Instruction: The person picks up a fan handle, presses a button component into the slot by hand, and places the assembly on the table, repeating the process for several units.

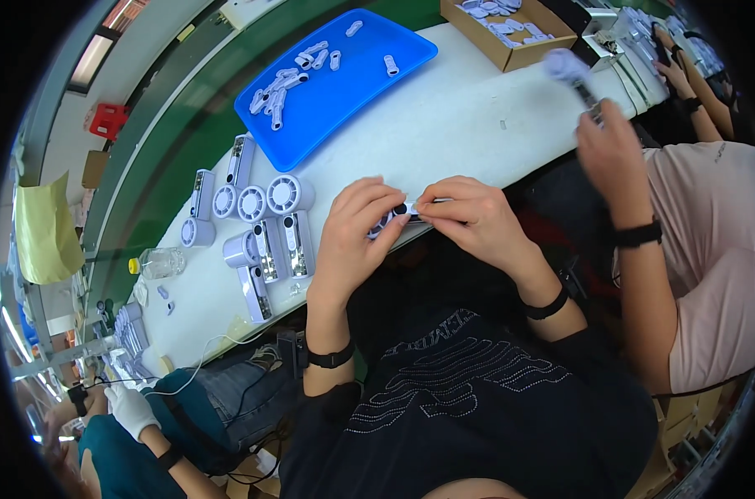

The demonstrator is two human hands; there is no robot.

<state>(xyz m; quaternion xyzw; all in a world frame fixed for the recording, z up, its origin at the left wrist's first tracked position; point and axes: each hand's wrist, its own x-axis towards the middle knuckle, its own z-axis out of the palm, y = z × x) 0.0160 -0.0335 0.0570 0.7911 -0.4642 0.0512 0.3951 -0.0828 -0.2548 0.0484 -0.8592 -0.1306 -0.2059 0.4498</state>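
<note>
Near the front edge of the table, my left hand (356, 233) is closed around a pale lilac handheld fan (378, 227), mostly hidden by the fingers. A small white cover piece (401, 209) with a dark oval shows between my hands. My right hand (477, 218) pinches the end of this piece between thumb and fingers. To the left, several similar handheld fans (284, 193) stand or lie on the table, some with the inside of the handle exposed.
A blue tray (352, 100) holds several small white cover pieces; a cardboard box (510, 56) has more. At left lies a clear bottle (163, 263) with a yellow cap. A co-worker's hand (608, 150) holds a fan at right; another co-worker's gloved hand (132, 410) is lower left.
</note>
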